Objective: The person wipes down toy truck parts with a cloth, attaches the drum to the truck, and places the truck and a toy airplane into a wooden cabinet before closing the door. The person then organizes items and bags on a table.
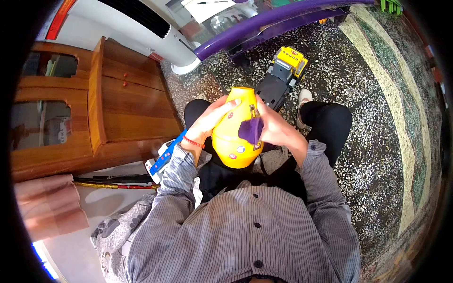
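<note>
Above my lap I hold a yellow rounded object [230, 141] with small round stickers and a narrower top end. My left hand [207, 120] is wrapped round its left side, the thumb near the top; a red beaded bracelet circles that wrist. On the right side, my right hand [278, 126] grips a dark purple cloth [250, 130] that lies against the yellow surface. Some fingers of both hands are hidden behind the object. Beyond my hands, a yellow and black toy truck [289, 61] stands on the speckled floor.
A wooden cabinet [130, 108] stands at the left. Ahead are a purple-edged glass table [264, 29] and a white upright appliance [181, 54]. A blue strap-like item [167, 153] lies by my left arm. Patterned fabric [115, 236] is at the lower left.
</note>
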### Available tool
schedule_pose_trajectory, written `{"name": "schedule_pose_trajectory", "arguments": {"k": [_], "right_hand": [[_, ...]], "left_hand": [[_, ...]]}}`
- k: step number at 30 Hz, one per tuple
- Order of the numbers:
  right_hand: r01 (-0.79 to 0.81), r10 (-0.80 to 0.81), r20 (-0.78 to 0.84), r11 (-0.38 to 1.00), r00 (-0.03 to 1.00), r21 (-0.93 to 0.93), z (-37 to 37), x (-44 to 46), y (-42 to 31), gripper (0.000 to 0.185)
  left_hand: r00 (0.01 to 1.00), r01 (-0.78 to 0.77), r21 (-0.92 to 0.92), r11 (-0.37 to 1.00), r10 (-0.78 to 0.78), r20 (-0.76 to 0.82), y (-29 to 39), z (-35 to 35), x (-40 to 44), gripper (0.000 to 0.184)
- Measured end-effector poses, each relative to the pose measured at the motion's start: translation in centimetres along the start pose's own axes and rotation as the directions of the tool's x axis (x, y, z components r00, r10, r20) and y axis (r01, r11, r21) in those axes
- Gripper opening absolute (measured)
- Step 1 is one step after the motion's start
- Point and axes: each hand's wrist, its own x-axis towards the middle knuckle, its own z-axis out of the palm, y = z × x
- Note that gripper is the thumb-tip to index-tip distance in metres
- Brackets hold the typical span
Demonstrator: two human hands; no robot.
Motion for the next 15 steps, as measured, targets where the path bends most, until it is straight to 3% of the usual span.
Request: {"name": "schedule_pose_trajectory", "arguments": {"k": [3, 6, 7, 11, 12, 15], "right_hand": [[0.0, 0.004, -0.047, 0.996, 0.999, 0.086, 0.5, -0.1, 0.5, 0.066], [-0.406, 0.394, -0.104, 0.901, 0.913, -0.154, 0.2, -0.1, 1.3, 0.059], [-0.387, 0.384, -0.05, 0.92, 0.922, -0.058, -0.4, 0.3, 0.7, 0.053], [-0.101, 0.088, 0.172, 0.993, 0.981, 0.069, -0.3, 0.0, 0.8, 0.084], [-0.135, 0.128, 0.188, 0.99, 0.974, 0.026, -0.2, -0.4, 0.6, 0.096], [-0.038, 0.037, 0.06, 0.999, 0.998, 0.012, 0.8, -0.4, 1.3, 0.086]], "left_hand": [[0.999, -0.032, 0.021, 0.999, 0.032, 0.014, 0.1, 0.0, 0.3, 0.056], [1.0, 0.024, -0.012, 1.0, -0.023, 0.02, 0.5, -0.6, 0.6, 0.058], [1.0, 0.016, -0.017, 1.0, -0.016, 0.016, 0.2, -0.7, 0.5, 0.057], [1.0, 0.007, 0.027, 1.0, -0.008, 0.02, -0.5, -1.1, 0.9, 0.057], [1.0, 0.006, 0.05, 0.999, -0.007, 0.018, -0.5, -1.0, 0.9, 0.057], [0.999, 0.019, 0.054, 0.998, -0.021, 0.032, -0.5, -1.3, 1.3, 0.053]]}}
